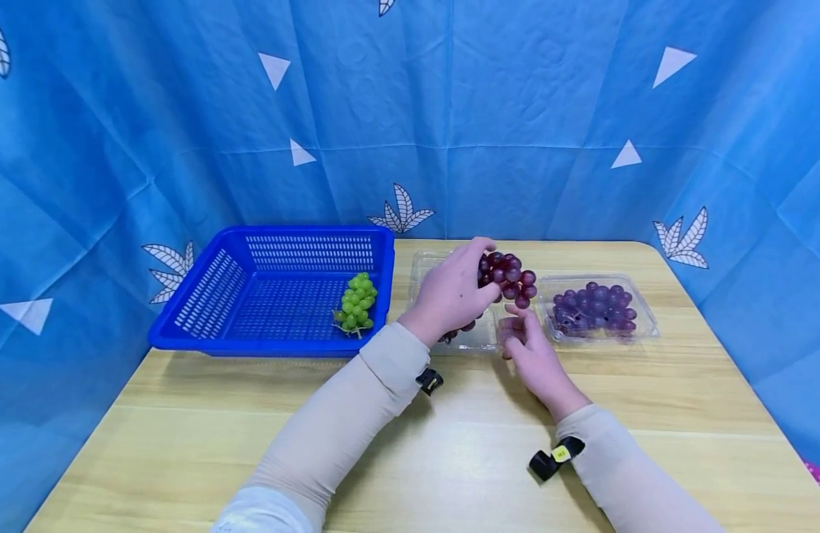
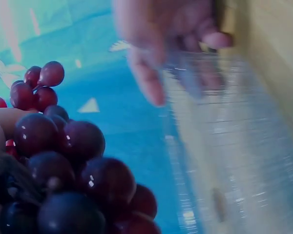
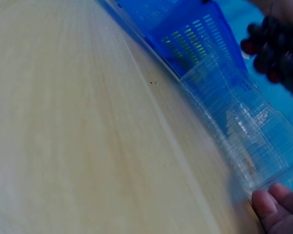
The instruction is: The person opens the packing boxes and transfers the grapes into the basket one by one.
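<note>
My left hand [image 1: 453, 292] grips a bunch of dark red grapes [image 1: 510, 274] above a clear plastic box [image 1: 479, 337]. Grapes show on both sides of this hand; in the left wrist view they [image 2: 63, 170] fill the lower left. My right hand [image 1: 533, 348] is at the box's right end, thumb and fingers either side of its edge. From the right wrist, the box [image 3: 234, 131] is see-through with no grapes inside, and fingertips [image 3: 264, 202] of that hand lie against its near corner. In the head view my left hand and forearm hide part of the box.
A blue plastic basket [image 1: 270, 345] stands on the left, with a bunch of green grapes [image 1: 357, 303] at its right side. Right of my hands sits another clear box [image 1: 643, 311] holding purple grapes [image 1: 596, 305]. A blue patterned curtain [image 1: 490, 111] hangs behind the wooden table [image 1: 450, 474].
</note>
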`<state>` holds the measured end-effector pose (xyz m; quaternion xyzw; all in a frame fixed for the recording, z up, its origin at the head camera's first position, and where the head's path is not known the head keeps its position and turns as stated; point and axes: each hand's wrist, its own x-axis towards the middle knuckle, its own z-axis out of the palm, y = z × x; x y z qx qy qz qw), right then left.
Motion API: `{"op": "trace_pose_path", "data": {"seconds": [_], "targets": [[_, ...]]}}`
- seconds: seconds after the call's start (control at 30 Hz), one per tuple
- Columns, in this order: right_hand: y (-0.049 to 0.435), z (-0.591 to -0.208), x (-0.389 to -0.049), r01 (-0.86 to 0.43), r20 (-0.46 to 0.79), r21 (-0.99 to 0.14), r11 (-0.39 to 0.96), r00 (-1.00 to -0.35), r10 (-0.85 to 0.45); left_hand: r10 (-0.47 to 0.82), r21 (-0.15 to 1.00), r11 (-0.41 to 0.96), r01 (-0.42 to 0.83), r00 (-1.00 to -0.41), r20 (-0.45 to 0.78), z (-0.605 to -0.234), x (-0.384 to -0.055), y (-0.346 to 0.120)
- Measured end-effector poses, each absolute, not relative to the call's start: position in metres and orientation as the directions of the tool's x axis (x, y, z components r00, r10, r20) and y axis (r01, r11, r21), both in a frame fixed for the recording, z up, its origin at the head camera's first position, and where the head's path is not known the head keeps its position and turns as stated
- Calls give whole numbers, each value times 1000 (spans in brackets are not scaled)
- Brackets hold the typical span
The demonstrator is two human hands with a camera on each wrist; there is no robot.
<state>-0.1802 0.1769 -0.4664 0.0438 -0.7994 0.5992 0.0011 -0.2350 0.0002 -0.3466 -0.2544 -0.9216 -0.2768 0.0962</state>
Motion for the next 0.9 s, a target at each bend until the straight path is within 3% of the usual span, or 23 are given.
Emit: {"op": "trace_pose_path", "data": {"seconds": [0.2, 0.33, 0.67, 0.9], "targets": [[178, -468, -179, -82, 64, -959, 272, -995, -74, 496, 335, 728, 598, -797, 344, -308, -221, -6], [177, -469, -179, -88, 69, -955, 284, -995, -79, 508, 270, 754, 599, -792, 339, -283, -222, -22], [176, -469, -181, -87, 67, -960, 265, -994, -84, 389, 203, 870, 449, -879, 275, -261, -258, -86], [175, -468, -179, -77, 56, -965, 252, -994, -89, 271, 233, 927, 294, -955, 124, -273, -285, -133]]}}
